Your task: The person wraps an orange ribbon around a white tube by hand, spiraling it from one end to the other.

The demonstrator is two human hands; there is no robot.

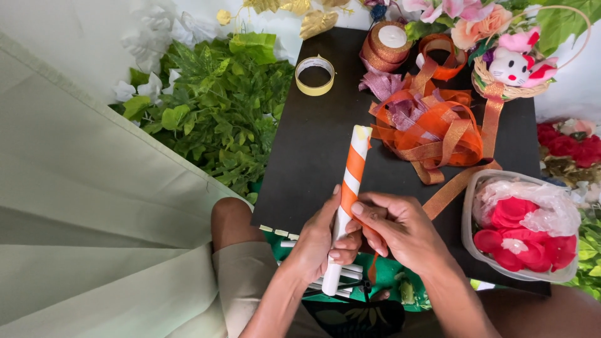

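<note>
A white tube (352,178) wound in a spiral with orange ribbon points away from me over the black board (313,144). My left hand (319,241) grips the tube's lower part from the left. My right hand (394,228) pinches the orange ribbon against the tube at its middle; a short ribbon end hangs below the fingers. A loose heap of orange and gold ribbon (432,128) lies on the board just right of the tube's tip.
A roll of yellow tape (315,76) and a ribbon spool (385,44) sit at the board's far end. A clear tub of red fabric petals (523,228) stands at right. Green artificial leaves (213,112) lie left, a basket with a plush cat (513,66) at back right.
</note>
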